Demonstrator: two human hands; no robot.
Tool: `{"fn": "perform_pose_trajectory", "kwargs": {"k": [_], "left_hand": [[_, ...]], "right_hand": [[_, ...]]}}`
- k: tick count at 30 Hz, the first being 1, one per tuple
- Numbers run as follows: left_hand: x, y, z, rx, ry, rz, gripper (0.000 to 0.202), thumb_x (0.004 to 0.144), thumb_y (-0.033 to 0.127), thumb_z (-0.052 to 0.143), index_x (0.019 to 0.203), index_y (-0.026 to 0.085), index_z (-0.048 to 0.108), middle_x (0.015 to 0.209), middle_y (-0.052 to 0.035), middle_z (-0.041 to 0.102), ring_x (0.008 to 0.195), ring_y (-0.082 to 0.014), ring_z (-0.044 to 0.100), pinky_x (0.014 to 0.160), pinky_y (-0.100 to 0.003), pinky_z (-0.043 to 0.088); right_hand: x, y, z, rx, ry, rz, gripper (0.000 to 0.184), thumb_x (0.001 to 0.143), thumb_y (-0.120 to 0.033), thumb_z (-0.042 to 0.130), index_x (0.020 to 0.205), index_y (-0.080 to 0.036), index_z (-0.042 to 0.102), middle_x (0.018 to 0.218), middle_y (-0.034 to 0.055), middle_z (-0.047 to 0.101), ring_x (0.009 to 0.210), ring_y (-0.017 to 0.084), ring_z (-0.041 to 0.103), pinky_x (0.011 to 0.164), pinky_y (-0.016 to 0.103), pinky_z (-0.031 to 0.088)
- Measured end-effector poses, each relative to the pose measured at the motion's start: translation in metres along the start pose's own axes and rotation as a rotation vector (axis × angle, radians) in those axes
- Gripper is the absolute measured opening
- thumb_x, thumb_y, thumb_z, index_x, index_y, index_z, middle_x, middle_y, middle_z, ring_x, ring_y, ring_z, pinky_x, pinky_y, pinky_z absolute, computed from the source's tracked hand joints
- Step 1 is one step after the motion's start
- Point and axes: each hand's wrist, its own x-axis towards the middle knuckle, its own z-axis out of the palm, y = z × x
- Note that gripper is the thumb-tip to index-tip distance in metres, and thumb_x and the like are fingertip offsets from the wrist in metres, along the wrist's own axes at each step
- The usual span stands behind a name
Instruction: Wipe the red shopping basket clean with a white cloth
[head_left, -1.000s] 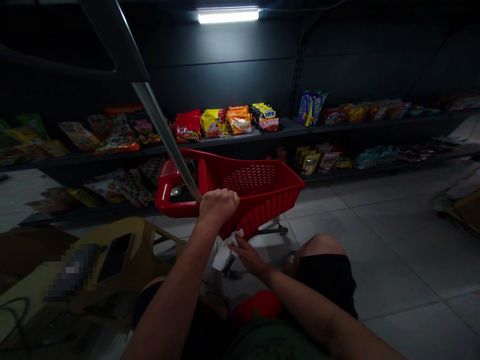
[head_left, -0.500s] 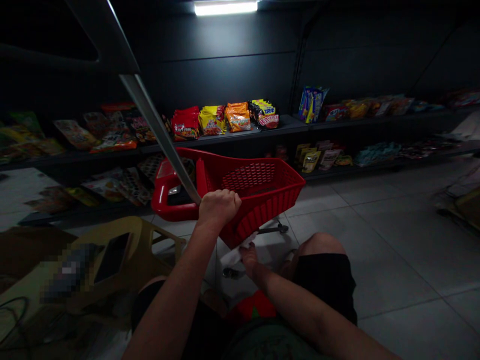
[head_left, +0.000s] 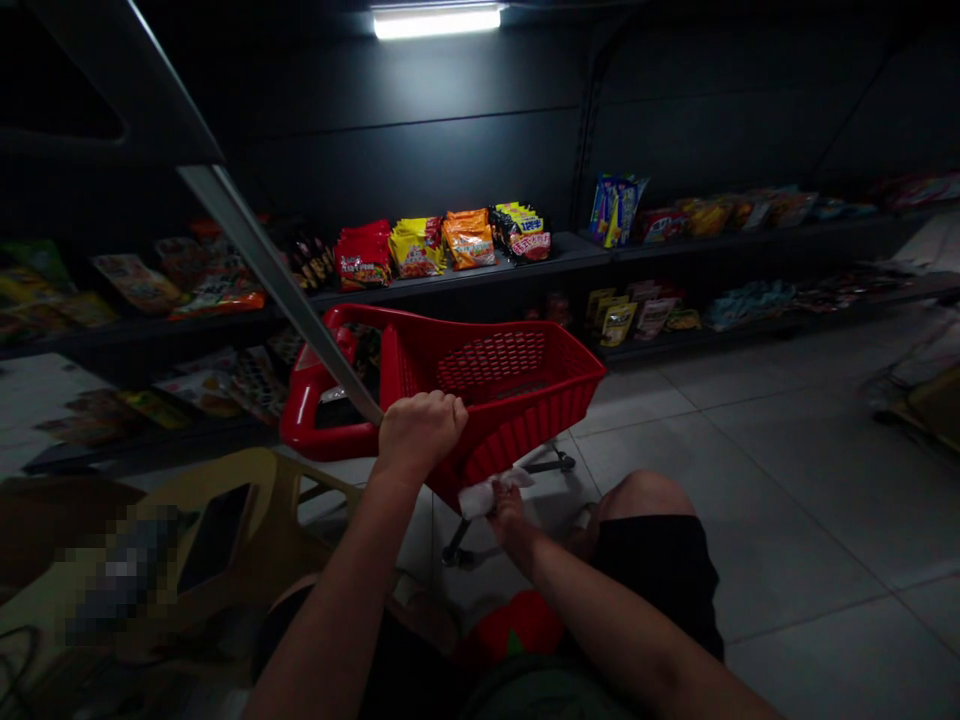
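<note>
- At far left, a beige plastic stool (head_left: 296, 490) stands close to the person's knees, with a dark rectangular slot in its surface and a pixelated patch beside that slot.
- A long metal pole (head_left: 277, 285) slants down from the upper left and ends at the left hand.
- The left hand (head_left: 420, 435) is closed, its knuckles up, gripping the near rim of the cart's basket where the pole meets it.
- The red plastic shopping cart (head_left: 517, 400) stands on the tiled floor (head_left: 720, 450), tilted towards the person. It has a glossy looped handle at its left end, a perforated wall, and a dark wheeled base showing below.
- A crumpled white cloth (head_left: 487, 497) sits against the cart's lower corner.
- The right hand (head_left: 510, 515) is closed around the cloth, its fingers pinching it just under that corner.
- Beyond the cart, dark shelves (head_left: 570, 250) carry rows of colourful snack packets (head_left: 416, 250).
- At right, a bare knee (head_left: 645, 495) rises above black shorts (head_left: 652, 570).
</note>
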Motion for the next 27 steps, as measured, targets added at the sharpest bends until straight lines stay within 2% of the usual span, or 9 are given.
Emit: {"fn": "perform_pose_trajectory", "kwargs": {"k": [4, 7, 10, 13, 17, 19, 22, 25, 27], "left_hand": [[-0.006, 0.006, 0.002, 0.000, 0.027, 0.014, 0.039, 0.099, 0.029, 0.034, 0.086, 0.017, 0.069, 0.083, -0.0115, 0.071, 0.080, -0.0265, 0.065, 0.072, -0.039, 0.040], [-0.017, 0.013, 0.007, -0.017, 0.046, 0.059, 0.031, 0.097, 0.021, 0.040, 0.111, 0.017, 0.067, 0.103, -0.0111, 0.072, 0.095, -0.0262, 0.063, 0.089, -0.043, 0.039], [-0.025, 0.018, 0.011, -0.042, 0.064, 0.057, 0.038, 0.095, 0.016, 0.042, 0.130, 0.016, 0.058, 0.122, -0.0106, 0.069, 0.106, -0.0259, 0.060, 0.097, -0.043, 0.035], [-0.024, 0.021, 0.012, -0.049, 0.034, 0.025, 0.036, 0.095, 0.018, 0.043, 0.126, 0.016, 0.061, 0.114, -0.0105, 0.071, 0.101, -0.0272, 0.060, 0.095, -0.044, 0.035], [-0.021, 0.021, 0.013, -0.018, 0.016, -0.002, 0.035, 0.094, 0.020, 0.046, 0.125, 0.016, 0.062, 0.107, -0.0122, 0.070, 0.098, -0.0292, 0.059, 0.092, -0.046, 0.035], [-0.022, 0.019, 0.015, -0.012, 0.023, 0.006, 0.037, 0.094, 0.020, 0.045, 0.127, 0.016, 0.060, 0.107, -0.0123, 0.070, 0.100, -0.0289, 0.058, 0.093, -0.046, 0.034], [-0.025, 0.014, 0.017, -0.005, 0.023, 0.022, 0.038, 0.096, 0.019, 0.041, 0.130, 0.018, 0.059, 0.108, -0.0116, 0.069, 0.100, -0.0280, 0.057, 0.093, -0.045, 0.033], [-0.026, 0.014, 0.018, 0.010, 0.012, 0.014, 0.037, 0.097, 0.020, 0.039, 0.128, 0.019, 0.059, 0.105, -0.0101, 0.069, 0.097, -0.0269, 0.057, 0.091, -0.045, 0.033], [-0.026, 0.017, 0.017, 0.019, 0.011, 0.001, 0.036, 0.097, 0.020, 0.039, 0.126, 0.020, 0.060, 0.102, -0.0094, 0.070, 0.096, -0.0263, 0.057, 0.090, -0.044, 0.033]], "right_hand": [[-0.017, -0.027, 0.025, -0.027, -0.038, 0.099, 0.047, 0.068, -0.049, 0.070, 0.103, -0.024, 0.050, 0.082, -0.0015, 0.063, 0.067, 0.015, 0.059, 0.059, 0.026, 0.050], [-0.001, -0.081, 0.034, -0.117, -0.041, -0.086, 0.048, 0.072, -0.045, 0.069, 0.111, -0.022, 0.053, 0.090, 0.0006, 0.065, 0.077, 0.016, 0.060, 0.070, 0.027, 0.051], [0.018, -0.116, 0.039, -0.209, 0.088, -0.304, 0.047, 0.078, -0.045, 0.064, 0.116, -0.020, 0.054, 0.098, 0.0032, 0.064, 0.087, 0.018, 0.059, 0.079, 0.029, 0.050], [0.012, -0.101, 0.048, -0.361, 0.092, -0.417, 0.039, 0.079, -0.039, 0.061, 0.113, -0.020, 0.058, 0.105, 0.0059, 0.063, 0.096, 0.021, 0.057, 0.089, 0.034, 0.049], [-0.019, -0.056, 0.058, -0.525, -0.217, -0.534, 0.037, 0.069, -0.020, 0.066, 0.105, -0.022, 0.068, 0.113, 0.0084, 0.061, 0.107, 0.024, 0.056, 0.099, 0.039, 0.044], [-0.017, -0.057, 0.052, -0.549, -0.244, -0.547, 0.032, 0.069, -0.018, 0.064, 0.100, -0.022, 0.071, 0.109, 0.0078, 0.062, 0.104, 0.023, 0.058, 0.097, 0.038, 0.045], [0.015, -0.093, 0.028, -0.563, -0.063, -0.551, 0.025, 0.074, -0.026, 0.061, 0.096, -0.021, 0.071, 0.097, 0.0053, 0.064, 0.096, 0.022, 0.058, 0.093, 0.036, 0.046], [0.051, -0.132, 0.006, -0.516, 0.217, -0.554, 0.036, 0.073, -0.035, 0.064, 0.104, -0.016, 0.069, 0.103, 0.0083, 0.065, 0.098, 0.023, 0.058, 0.095, 0.037, 0.044], [0.058, -0.138, 0.004, -0.464, 0.308, -0.524, 0.043, 0.072, -0.038, 0.065, 0.108, -0.014, 0.066, 0.110, 0.0113, 0.064, 0.101, 0.024, 0.058, 0.096, 0.038, 0.043]]}}
